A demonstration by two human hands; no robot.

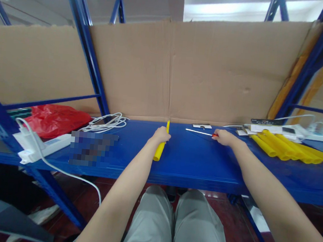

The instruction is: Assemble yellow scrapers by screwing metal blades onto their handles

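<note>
My left hand (161,135) is closed around a yellow tube (159,151) on the blue tabletop (195,158); the tube sticks out above and below the fingers. To the right, my right hand (223,137) has its fingers closed on the red handle of a thin tool (199,132), whose pale metal shaft points left and lies just over the tabletop. Beyond the shaft, near the cardboard, is a small flat black-and-white item (202,126). Several more yellow tubes (287,147) lie side by side at the right.
A white power strip (58,144), coiled white cable (108,123) and red plastic bag (57,120) are on the left. A tall cardboard panel (212,72) stands along the back between blue posts (90,53). White boxes (265,128) sit behind the tubes.
</note>
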